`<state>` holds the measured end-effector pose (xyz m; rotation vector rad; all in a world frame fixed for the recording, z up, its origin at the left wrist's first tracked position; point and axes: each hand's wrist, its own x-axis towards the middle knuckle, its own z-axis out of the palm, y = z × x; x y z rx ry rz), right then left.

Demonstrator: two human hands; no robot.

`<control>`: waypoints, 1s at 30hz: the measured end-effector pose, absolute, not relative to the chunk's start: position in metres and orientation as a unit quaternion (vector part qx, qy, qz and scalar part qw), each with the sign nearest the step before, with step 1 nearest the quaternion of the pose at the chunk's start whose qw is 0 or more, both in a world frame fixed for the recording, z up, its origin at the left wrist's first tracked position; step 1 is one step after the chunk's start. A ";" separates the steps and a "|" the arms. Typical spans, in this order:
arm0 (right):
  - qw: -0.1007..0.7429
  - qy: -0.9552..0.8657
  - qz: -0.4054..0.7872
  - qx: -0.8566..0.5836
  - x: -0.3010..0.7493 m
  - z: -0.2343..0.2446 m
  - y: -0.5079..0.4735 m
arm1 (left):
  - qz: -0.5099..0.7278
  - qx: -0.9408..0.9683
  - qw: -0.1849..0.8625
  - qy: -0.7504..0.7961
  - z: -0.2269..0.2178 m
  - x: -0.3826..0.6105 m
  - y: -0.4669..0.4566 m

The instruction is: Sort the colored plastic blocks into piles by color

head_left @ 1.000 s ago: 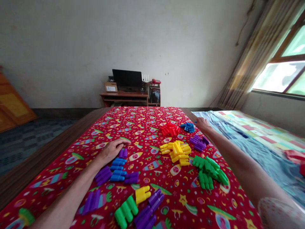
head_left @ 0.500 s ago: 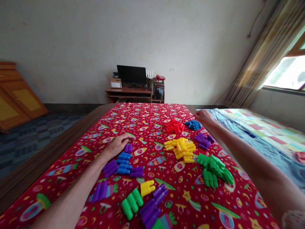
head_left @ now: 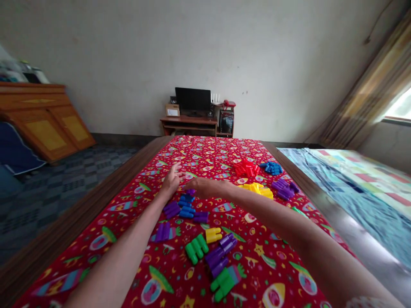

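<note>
My left hand (head_left: 173, 177) is over the cloth left of centre, its fingers apart and nothing visible in them. Close beside it on the right, my right hand (head_left: 199, 187) has its fingers bent down and closed. What they hold, if anything, is hidden. A purple toy block (head_left: 190, 192) shows just below the right fingertips. Nearer to me lie blue blocks (head_left: 186, 211), a purple block (head_left: 172, 209) to their left and another purple block (head_left: 201, 217) to their right.
Green (head_left: 196, 248), yellow (head_left: 213, 235) and purple blocks (head_left: 216, 259) lie near the front. Red (head_left: 246, 167), blue (head_left: 271, 168), yellow (head_left: 257, 189) and purple piles (head_left: 284, 189) stand at right. The right forearm covers most of a green pile. A bed (head_left: 321, 184) adjoins the table.
My right hand has swung from the table's right edge to beside my left hand. The left hand's fingers have lifted and spread. The view has turned slightly left.
</note>
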<state>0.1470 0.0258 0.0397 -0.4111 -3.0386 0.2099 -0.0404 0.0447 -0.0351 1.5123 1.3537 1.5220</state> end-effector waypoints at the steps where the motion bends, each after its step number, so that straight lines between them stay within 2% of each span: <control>1: 0.009 -0.989 0.054 -0.136 0.141 0.037 0.025 | 0.581 0.553 0.297 0.519 -0.036 -0.043 0.046; 4: 0.000 -0.985 0.035 -0.167 0.145 0.040 0.022 | 0.565 0.557 0.302 0.529 -0.036 -0.047 0.045; 9: 0.145 -0.930 0.090 -0.326 0.233 0.068 0.017 | 0.481 0.624 0.323 0.525 -0.025 -0.043 0.035; 11: 0.192 -0.887 0.078 -0.413 0.289 0.077 0.015 | 0.445 0.650 0.326 0.523 -0.017 -0.040 0.031; 14: 0.192 -0.837 0.038 -0.511 0.372 0.079 0.013 | 0.398 0.678 0.332 0.521 0.000 -0.035 0.028; 17: 0.148 -0.773 -0.001 -0.617 0.432 0.070 0.014 | 0.313 0.733 0.315 0.516 0.014 -0.031 0.022; 20: 0.100 -0.768 -0.005 -0.632 0.459 0.057 0.014 | 0.220 0.794 0.259 0.504 0.019 -0.031 0.010; 23: 0.095 -0.783 0.004 -0.615 0.463 0.047 0.013 | 0.189 0.820 0.221 0.493 0.011 -0.036 -0.010; 27: 0.144 -0.781 0.019 -0.607 0.461 0.049 0.011 | 0.215 0.813 0.179 0.510 -0.007 -0.046 -0.040; 30: 0.224 -0.774 0.013 -0.593 0.446 0.061 0.002 | 0.281 0.787 0.166 0.523 -0.018 -0.043 -0.058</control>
